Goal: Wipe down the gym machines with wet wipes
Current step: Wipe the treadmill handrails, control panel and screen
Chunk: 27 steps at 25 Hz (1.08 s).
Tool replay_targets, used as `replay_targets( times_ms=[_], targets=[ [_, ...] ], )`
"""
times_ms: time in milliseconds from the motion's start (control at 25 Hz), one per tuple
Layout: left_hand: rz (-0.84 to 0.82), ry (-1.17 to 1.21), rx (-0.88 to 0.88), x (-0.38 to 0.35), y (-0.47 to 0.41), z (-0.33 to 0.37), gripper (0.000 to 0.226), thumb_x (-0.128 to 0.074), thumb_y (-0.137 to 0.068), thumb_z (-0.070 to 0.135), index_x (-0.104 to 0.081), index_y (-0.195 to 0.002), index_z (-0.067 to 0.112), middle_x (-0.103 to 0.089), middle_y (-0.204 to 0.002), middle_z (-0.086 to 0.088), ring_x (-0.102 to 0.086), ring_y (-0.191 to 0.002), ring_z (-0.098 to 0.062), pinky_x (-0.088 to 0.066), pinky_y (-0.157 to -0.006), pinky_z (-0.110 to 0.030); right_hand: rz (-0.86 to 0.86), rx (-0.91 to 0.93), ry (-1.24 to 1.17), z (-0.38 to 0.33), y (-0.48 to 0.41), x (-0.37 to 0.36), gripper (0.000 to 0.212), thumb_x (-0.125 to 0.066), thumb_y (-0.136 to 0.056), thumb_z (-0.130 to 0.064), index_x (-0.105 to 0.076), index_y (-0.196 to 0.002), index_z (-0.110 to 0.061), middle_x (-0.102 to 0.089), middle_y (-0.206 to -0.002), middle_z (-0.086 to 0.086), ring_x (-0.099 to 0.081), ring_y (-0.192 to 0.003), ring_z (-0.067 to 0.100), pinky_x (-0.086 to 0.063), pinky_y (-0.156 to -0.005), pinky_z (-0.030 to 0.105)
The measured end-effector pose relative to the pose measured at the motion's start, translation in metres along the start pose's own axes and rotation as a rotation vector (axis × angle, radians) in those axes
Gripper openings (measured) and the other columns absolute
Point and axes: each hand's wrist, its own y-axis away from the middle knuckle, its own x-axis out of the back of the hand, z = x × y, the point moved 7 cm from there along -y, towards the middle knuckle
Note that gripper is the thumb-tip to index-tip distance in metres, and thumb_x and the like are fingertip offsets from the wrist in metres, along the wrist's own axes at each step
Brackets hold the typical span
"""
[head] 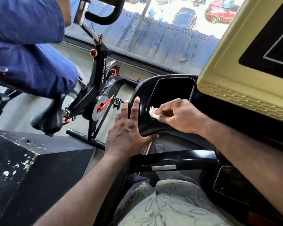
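Observation:
A black glossy console tray [147,88] of a treadmill juts out left of its yellow-framed screen [232,88]. My left hand [127,129] clasps the tray's left edge, fingers straight over the top, thumb under the rim. My right hand [178,116] pinches a small crumpled white wet wipe [153,112] and presses it against the inner lip of the tray's recess. Below lies the treadmill's black handrail [175,159] with a grey label.
A black and red spin bike [100,88] stands to the left by a large window [153,38]. A person in blue clothing [28,46] sits on its saddle. A scuffed black box [31,168] fills the lower left. My patterned shorts [170,204] show at the bottom.

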Motion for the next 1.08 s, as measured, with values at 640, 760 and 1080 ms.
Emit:
replay_targets(
  times_ms=[640, 760, 1080],
  targets=[
    [0.003, 0.013, 0.005, 0.000, 0.002, -0.001, 0.133, -0.071, -0.069, 0.085, 0.014, -0.163, 0.043, -0.007, -0.173, -0.006, -0.028, -0.154, -0.033, -0.045, -0.111, -0.051, -0.467, -0.022, 1.158, -0.011, -0.006, -0.010, 0.062, -0.070, -0.079, -0.077, -0.071, -0.116, -0.028, -0.073, -0.117, -0.006, -0.065, -0.124, 0.018, -0.001, -0.128, 0.057],
    [0.012, 0.021, 0.000, 0.001, 0.001, -0.003, 0.134, -0.071, -0.069, 0.085, 0.014, -0.163, 0.043, -0.010, -0.172, -0.006, -0.030, -0.153, -0.033, -0.046, -0.110, -0.052, -0.387, 0.035, 1.115, -0.034, -0.014, -0.013, 0.060, -0.087, -0.062, -0.073, -0.069, -0.090, -0.024, -0.065, -0.085, -0.008, -0.066, -0.089, 0.023, -0.054, -0.085, 0.033],
    [0.044, 0.016, 0.004, 0.004, 0.003, -0.002, 0.136, -0.071, -0.067, 0.087, 0.014, -0.163, 0.042, -0.012, -0.172, -0.006, -0.034, -0.150, -0.035, -0.048, -0.106, -0.050, -0.083, -0.041, 0.187, -0.018, -0.005, 0.027, 0.011, -0.088, -0.083, -0.028, -0.078, -0.081, -0.023, -0.073, -0.075, 0.001, -0.066, -0.068, 0.006, -0.057, -0.070, 0.024]
  ],
)
